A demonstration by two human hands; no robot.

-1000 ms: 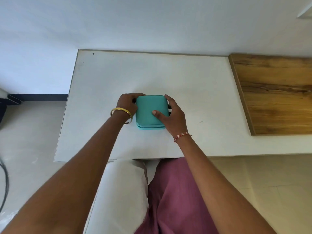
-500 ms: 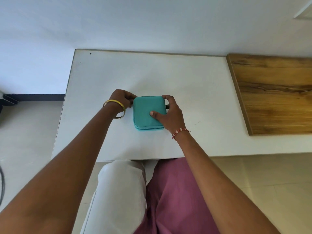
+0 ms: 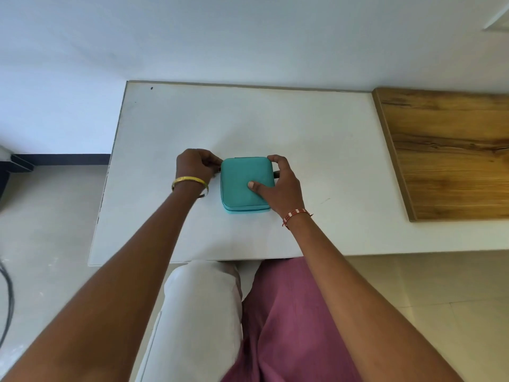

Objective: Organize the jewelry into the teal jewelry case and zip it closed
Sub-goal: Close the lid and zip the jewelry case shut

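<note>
The teal jewelry case [image 3: 242,180] lies flat with its lid down near the middle of the white table [image 3: 248,119]. My right hand [image 3: 278,186] rests over its right side, thumb pressed on the lid and fingers curled round the far right corner. My left hand [image 3: 197,165] is at the case's left edge, fingertips pinched together at the far left corner on what looks like the zip pull, which is too small to make out. No loose jewelry is in sight.
A wooden board [image 3: 446,153] lies on the table's right part. The wall stands right behind the table. My knees are under the near edge. A dark cable [image 3: 7,296] lies on the floor at the left.
My left hand has drawn back from the case's far left corner along its left side, fingers still pinched. My right hand keeps holding the case down.
</note>
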